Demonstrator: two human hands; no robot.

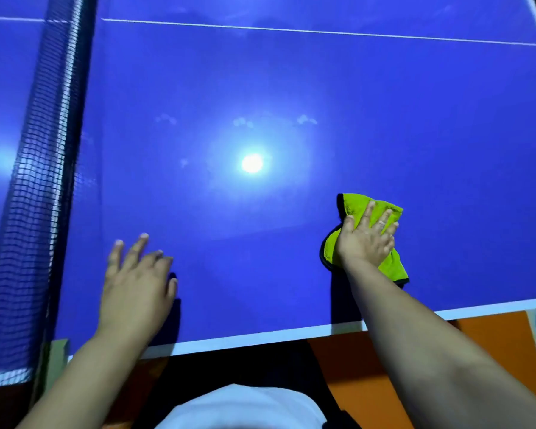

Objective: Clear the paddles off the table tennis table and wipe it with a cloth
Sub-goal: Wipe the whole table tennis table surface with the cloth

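The blue table tennis table [291, 88] fills the view, its white near edge running across the bottom. A lime-green cloth [387, 264] with a dark trim lies on the table near the front right. My right hand [365, 239] presses flat on the cloth with spread, straight fingers. My left hand [136, 283] rests flat on the bare table near the front left, fingers straight and holding nothing. No paddle is in view.
The black net [41, 181] stands across the table at the left. A white centre line [322, 31] crosses the far side. A lamp's bright reflection [252, 163] glares mid-table. Orange floor [492, 345] lies beyond the near edge at the right.
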